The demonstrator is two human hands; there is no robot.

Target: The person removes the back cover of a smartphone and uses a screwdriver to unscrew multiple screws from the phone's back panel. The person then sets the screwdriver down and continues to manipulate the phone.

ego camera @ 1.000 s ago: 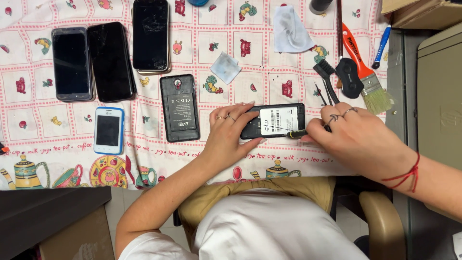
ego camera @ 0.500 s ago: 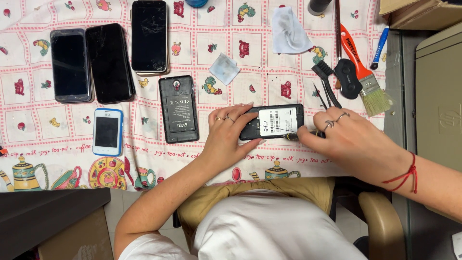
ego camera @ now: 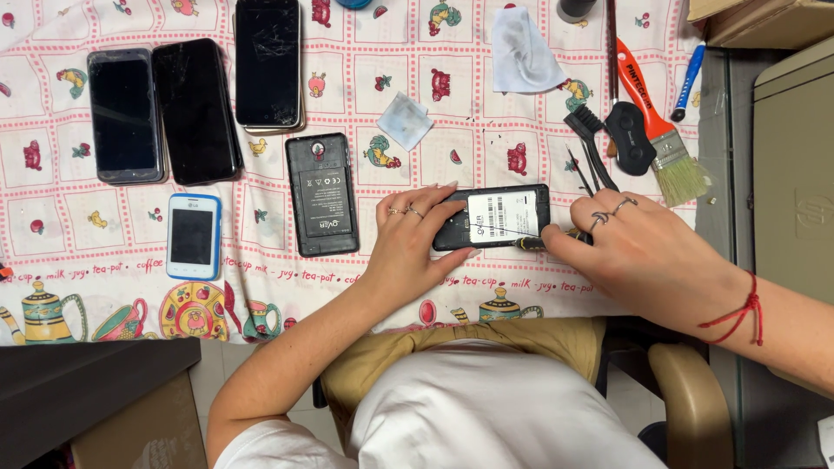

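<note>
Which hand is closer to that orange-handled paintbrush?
The right hand. It works a small tool just below and left of the paintbrush. The left hand grips the open phone farther off to the left.

Patterned tablecloth (ego camera: pixel 52 287), tan chair (ego camera: pixel 695 408), grey cabinet (ego camera: pixel 795 174).

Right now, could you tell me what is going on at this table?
A person is working on an opened black phone lying back-up on a patterned tablecloth. The left hand steadies its left end, while the right hand holds a small screwdriver against its lower edge. Several other phones, a removed back cover, a paintbrush and a small black brush lie around.
</note>
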